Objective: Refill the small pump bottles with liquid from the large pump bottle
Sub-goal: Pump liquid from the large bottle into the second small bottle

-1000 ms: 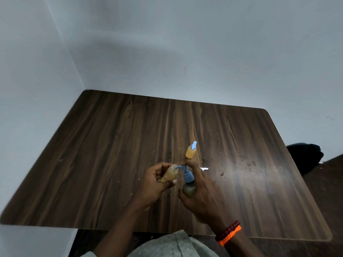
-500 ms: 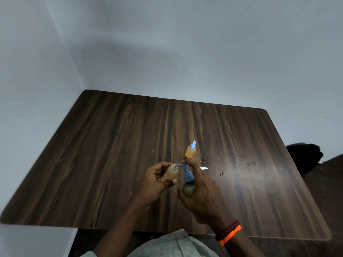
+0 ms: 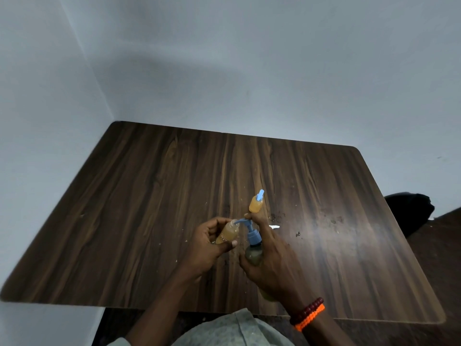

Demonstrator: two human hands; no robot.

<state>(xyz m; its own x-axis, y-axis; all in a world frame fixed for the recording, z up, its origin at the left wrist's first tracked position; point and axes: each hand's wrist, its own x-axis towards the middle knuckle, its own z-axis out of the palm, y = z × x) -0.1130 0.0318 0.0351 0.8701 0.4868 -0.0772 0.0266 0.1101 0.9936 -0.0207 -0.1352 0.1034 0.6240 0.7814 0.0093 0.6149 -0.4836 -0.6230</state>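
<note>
Left hand (image 3: 208, 242) wraps uncapped small amber plastic bottle (image 3: 228, 234), tilted so mouth meets blue pump spout (image 3: 243, 221). Right hand (image 3: 268, 255) grips large greenish pump bottle (image 3: 253, 254), forefinger atop pump, likely pressing. Second small capped bottle (image 3: 256, 205) upright on dark wooden table (image 3: 149, 196) beyond.

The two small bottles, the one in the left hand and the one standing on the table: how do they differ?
The small bottle in the left hand is tilted and has no cap, its open neck at the spout of the large pump bottle, which the right hand holds. The small bottle on the table stands free of any hand and has its blue top on. The held one shows a label; none shows on the other. Both hold orange liquid.
</note>
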